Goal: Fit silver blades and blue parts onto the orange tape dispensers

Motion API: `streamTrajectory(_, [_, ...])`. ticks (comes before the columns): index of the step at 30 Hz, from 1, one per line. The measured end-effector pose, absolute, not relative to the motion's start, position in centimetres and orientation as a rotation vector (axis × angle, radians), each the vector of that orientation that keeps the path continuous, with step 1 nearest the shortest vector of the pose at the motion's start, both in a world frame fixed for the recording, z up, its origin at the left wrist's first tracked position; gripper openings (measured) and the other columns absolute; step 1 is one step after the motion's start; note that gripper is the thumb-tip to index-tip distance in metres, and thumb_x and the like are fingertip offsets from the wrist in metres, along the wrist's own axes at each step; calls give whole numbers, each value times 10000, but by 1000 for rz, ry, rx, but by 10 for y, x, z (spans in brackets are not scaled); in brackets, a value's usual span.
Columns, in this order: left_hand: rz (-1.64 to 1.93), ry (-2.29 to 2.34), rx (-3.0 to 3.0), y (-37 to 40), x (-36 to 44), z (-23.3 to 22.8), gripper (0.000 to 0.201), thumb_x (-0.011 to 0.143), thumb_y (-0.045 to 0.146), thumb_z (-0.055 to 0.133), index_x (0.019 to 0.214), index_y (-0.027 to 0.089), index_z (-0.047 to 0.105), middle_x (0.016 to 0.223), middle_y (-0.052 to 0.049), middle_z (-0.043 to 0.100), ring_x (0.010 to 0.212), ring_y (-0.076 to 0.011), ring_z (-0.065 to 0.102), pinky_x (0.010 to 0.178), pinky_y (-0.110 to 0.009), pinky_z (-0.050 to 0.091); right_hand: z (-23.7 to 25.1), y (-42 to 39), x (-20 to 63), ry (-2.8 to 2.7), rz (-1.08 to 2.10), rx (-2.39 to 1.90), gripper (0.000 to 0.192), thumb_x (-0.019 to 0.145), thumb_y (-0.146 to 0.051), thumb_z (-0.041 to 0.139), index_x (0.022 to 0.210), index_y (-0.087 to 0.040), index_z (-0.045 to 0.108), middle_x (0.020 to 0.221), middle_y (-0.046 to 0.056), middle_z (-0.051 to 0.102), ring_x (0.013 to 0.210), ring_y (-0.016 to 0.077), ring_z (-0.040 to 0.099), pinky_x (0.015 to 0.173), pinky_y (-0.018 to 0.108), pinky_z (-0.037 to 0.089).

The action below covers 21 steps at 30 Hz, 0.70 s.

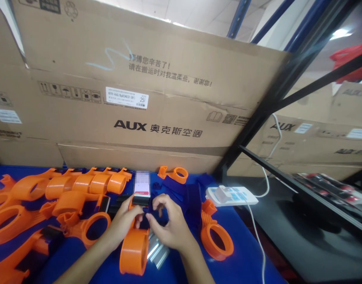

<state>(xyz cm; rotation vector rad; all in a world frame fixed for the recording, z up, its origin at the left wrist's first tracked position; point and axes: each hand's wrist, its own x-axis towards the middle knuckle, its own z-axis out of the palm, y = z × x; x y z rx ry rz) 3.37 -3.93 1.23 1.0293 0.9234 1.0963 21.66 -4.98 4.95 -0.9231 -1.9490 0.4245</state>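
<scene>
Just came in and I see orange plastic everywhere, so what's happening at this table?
A person is working with both hands over a blue table. The left hand and right hand meet on an orange plastic part with a round drum, fingers pinching a small dark piece at its top end. More orange parts lie in a row to the left, another orange ring piece sits at the right, and a white power strip lies beyond, in front of cardboard boxes.

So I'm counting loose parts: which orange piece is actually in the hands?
The orange piece between the left hand and right hand, ring end toward the camera; the others lie untouched on the blue table.
</scene>
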Motion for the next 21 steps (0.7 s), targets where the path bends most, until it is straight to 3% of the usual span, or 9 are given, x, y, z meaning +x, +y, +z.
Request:
streamTrajectory(6, [1107,749,907,-43,31,16,148,851,314,673,926,187,665,624,19,606,558,-135,539,578,-256,455,55,-51,214,-1957,485,-835,104,887,-213,662,890,-237,561,865,36,613,801,207,558,728,337,469])
streamTrajectory(9, [1081,802,955,-45,30,19,298,810,306,804,1055,196,674,676,26,627,592,-127,551,604,-249,469,54,-51,215,-1932,618,-772,84,913,-263,655,912,-233,578,883,42,611,820,214,556,747,350,469])
streamTrajectory(12, [1047,748,946,-48,31,21,465,814,281,813,1245,218,648,665,27,624,591,-130,560,607,-251,477,50,-49,215,-1774,770,-799,84,976,-306,615,941,-235,586,869,26,588,800,195,557,751,336,476])
streamTrajectory(14, [1020,658,896,-52,31,22,583,836,282,784,1384,237,589,648,17,634,589,-142,583,617,-263,494,49,-47,216,-1665,831,-842,133,976,-334,640,1069,-248,601,905,21,586,830,194,566,786,337,488])
streamTrajectory(16, [994,555,864,-55,30,23,704,827,289,781,1480,246,520,678,-15,677,607,-163,624,612,-272,511,50,-47,216,-1642,942,-840,353,950,-381,686,1265,-272,570,1013,39,609,905,210,585,816,344,505])
streamTrajectory(18, [954,471,857,-58,29,23,798,814,306,786,1539,248,459,700,-43,708,607,-187,659,589,-278,520,52,-48,216,-1676,1156,-786,514,955,-442,673,1415,-306,490,1145,62,614,909,215,612,750,327,526])
streamTrajectory(21, [877,435,859,-58,27,21,856,812,328,788,1576,258,408,718,-63,730,614,-225,704,596,-311,549,55,-52,214,-1664,1426,-710,505,994,-499,595,1452,-342,452,1236,72,596,769,179,632,584,279,496])
